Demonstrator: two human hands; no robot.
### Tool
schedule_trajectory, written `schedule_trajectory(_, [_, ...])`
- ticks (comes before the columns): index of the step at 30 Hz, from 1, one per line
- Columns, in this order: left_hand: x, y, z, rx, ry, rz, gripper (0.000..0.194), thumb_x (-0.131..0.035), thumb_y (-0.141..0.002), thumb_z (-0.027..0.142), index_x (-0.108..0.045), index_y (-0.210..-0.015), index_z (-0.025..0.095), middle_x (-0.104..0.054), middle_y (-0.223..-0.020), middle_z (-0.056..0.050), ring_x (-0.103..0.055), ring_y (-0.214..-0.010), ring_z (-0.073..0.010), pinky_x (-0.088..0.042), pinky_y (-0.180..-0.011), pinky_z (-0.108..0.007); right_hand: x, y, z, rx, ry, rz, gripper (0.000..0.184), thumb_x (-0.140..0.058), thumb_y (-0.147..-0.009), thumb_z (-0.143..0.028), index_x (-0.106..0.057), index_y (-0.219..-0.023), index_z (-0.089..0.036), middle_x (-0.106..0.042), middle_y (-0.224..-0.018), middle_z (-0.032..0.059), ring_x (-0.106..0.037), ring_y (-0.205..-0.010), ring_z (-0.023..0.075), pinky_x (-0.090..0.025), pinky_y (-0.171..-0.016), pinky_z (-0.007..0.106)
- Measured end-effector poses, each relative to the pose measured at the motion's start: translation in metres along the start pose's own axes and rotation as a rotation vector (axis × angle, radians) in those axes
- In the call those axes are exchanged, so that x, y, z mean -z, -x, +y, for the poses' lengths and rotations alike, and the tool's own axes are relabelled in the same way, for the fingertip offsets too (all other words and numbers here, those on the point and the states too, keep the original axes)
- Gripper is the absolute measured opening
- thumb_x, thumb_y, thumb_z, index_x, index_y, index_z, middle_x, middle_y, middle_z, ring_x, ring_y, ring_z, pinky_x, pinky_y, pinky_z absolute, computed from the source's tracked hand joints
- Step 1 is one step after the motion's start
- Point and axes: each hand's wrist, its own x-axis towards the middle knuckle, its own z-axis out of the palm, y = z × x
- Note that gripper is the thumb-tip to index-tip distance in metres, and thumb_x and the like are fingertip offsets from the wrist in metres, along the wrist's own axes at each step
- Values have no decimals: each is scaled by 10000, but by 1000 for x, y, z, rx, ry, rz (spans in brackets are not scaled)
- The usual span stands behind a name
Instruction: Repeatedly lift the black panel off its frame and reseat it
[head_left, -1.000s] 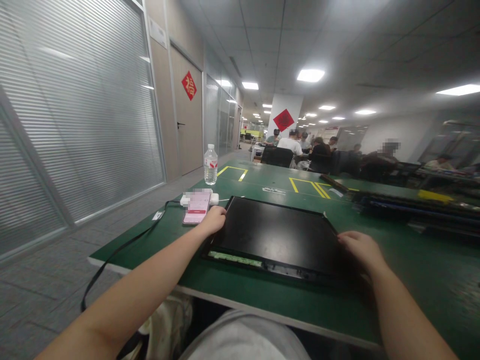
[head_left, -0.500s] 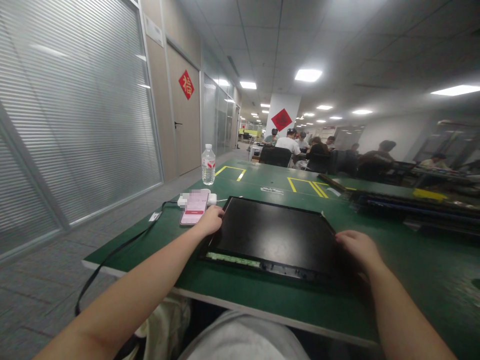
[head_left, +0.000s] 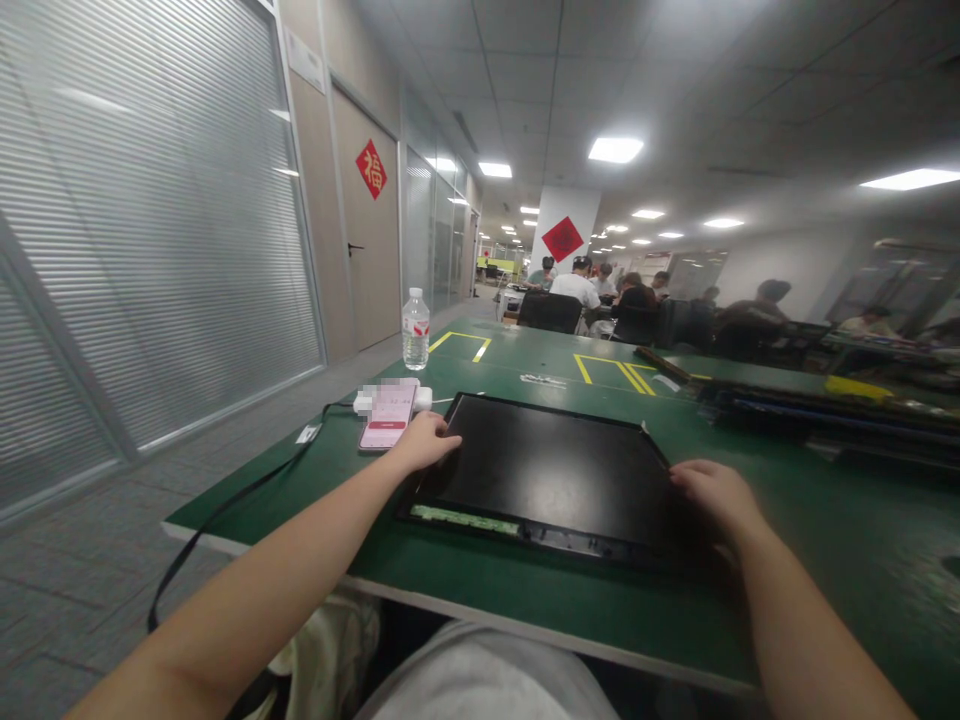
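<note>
A flat black display panel (head_left: 551,468) lies on the green table in front of me, a strip of green circuit board (head_left: 465,519) along its near edge. At the panel's left edge, my left hand (head_left: 426,440) grips the frame, and its thumb reaches over onto the dark surface. My right hand (head_left: 712,488) pinches the upper part of the right edge between thumb and fingers; some of those fingers are hidden. Just left of my left hand rests a phone (head_left: 388,425) with a pink screen.
A water bottle (head_left: 416,330) stands behind the phone beside a white power strip (head_left: 366,402), whose black cable (head_left: 247,492) hangs over the left edge. Dark stacked panels (head_left: 787,415) lie at right. Several people sit at tables farther back.
My left thumb has moved a little to the right, over the panel's surface. My right hand and the panel look unmoved.
</note>
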Motion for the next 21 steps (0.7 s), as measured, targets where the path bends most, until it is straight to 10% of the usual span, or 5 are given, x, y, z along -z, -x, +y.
schedule_trajectory(21, [1, 2, 1, 15, -9, -21, 180, -764, -662, 346, -693, -708, 187, -691, -1023, -119, -622, -1090, -305, -481, -945, -342, 2, 4, -6, 3, 53, 26, 172, -623, -688, -294, -758, -753, -210, -753, -766, 72, -650, -653, 211, -472, -672, 325])
